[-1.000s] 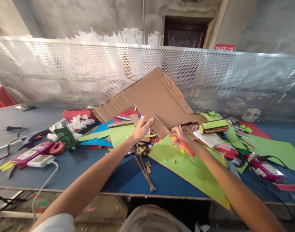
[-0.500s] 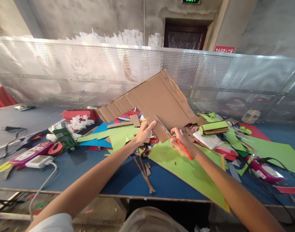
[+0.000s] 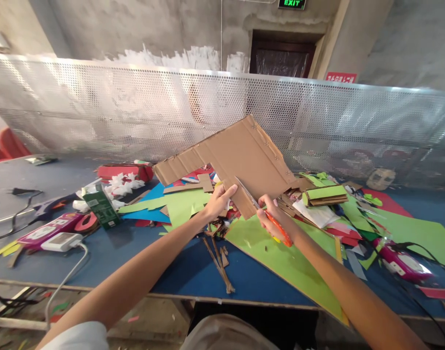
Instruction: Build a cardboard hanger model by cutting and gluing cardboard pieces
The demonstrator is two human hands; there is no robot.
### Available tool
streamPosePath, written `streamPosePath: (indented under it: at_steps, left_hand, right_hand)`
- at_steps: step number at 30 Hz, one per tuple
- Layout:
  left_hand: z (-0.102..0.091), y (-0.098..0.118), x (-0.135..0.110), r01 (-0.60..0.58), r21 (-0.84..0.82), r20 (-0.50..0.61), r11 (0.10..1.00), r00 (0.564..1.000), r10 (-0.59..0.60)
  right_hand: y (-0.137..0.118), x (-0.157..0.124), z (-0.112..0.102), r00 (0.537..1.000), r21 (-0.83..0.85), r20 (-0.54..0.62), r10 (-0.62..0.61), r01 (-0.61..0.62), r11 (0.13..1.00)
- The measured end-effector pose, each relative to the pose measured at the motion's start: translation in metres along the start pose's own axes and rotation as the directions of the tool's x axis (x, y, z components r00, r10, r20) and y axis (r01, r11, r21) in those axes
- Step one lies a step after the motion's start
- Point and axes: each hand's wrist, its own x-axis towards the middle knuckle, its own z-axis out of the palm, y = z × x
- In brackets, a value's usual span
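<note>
A large brown cardboard sheet (image 3: pixel 240 150) with a notch out of its lower left is held tilted above the table. My left hand (image 3: pixel 221 200) pinches its lower edge, thumb on top, beside a narrow flap. In my right hand (image 3: pixel 271 216) are scissors (image 3: pixel 283 234) with orange handles, my fingers wrapped round them. Their blades lie along a cut in the cardboard, pointing up and left towards my left thumb. Under the hands are a green sheet (image 3: pixel 280 257) and cardboard scraps.
Paper and cardboard scraps cover the middle of the blue table (image 3: pixel 186 267). On the left are a green box (image 3: pixel 101 206), a white adapter (image 3: pixel 62 241) with its cable and a glue gun (image 3: pixel 54 206). A perforated metal screen (image 3: pixel 142 107) stands behind.
The view has shifted slightly. The cardboard's top corner sits a little lower, and both hands keep their hold on cardboard and scissors.
</note>
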Motion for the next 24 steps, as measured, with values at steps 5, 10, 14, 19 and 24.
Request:
streamPosePath:
  at_steps: [5, 10, 14, 19, 24]
  left_hand:
    - [0.001, 0.005, -0.004, -0.001, 0.100, 0.063, 0.995, 0.998, -0.006]
    - [0.001, 0.001, -0.005, -0.015, 0.106, 0.033, 0.994, 0.999, 0.012]
    - [0.002, -0.006, -0.003, -0.017, 0.081, 0.035, 0.997, 0.999, 0.014]
    - [0.001, -0.010, -0.001, -0.023, 0.035, 0.018, 0.999, 1.000, 0.022]
    - [0.000, -0.013, 0.000, -0.006, -0.027, -0.010, 1.000, 1.000, 0.006]
  right_hand:
    - [0.000, -0.002, -0.002, 1.000, 0.077, 0.030, 0.003, -0.006, 0.997]
    - [-0.002, -0.001, -0.001, 1.000, 0.023, -0.001, 0.013, -0.013, 1.000]
    - [-0.002, 0.000, 0.002, 0.999, -0.069, -0.051, -0.015, 0.011, 0.998]
    - [0.001, 0.002, 0.008, 0.988, -0.167, -0.146, -0.056, 0.031, 0.985]
    - [0.002, 0.008, 0.008, 0.989, -0.150, -0.130, -0.076, 0.056, 0.987]
